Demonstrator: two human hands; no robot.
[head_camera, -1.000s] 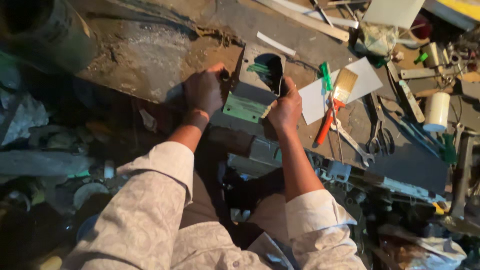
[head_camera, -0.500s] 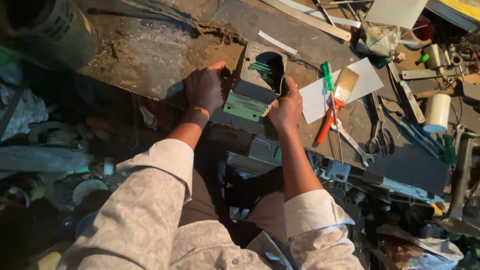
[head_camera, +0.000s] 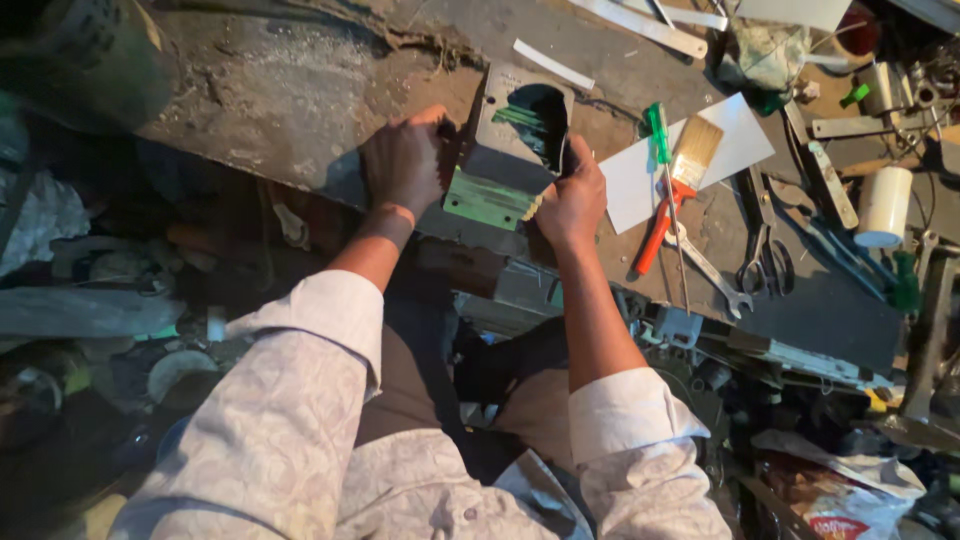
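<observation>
— What's nearest?
— Two pale patterned sleeves, then bare forearms reaching up to a grey metal box (head_camera: 510, 150) standing at the near edge of the tabletop (head_camera: 270, 90).

— How are the hands set?
— The left hand (head_camera: 403, 160) presses flat against the box's left side, fingers spread. The right hand (head_camera: 573, 195) wraps its right edge, grip closed on the box. A green plate shows on the box's near face, and a dark opening on top.

— And beyond?
— Just right of the box lies a white sheet (head_camera: 690, 160) with a green-handled screwdriver (head_camera: 662, 170) and a paintbrush (head_camera: 680, 180) on it. Farther right lie a wrench (head_camera: 710, 272), scissors (head_camera: 762, 255) and a white roll (head_camera: 885, 205).
</observation>
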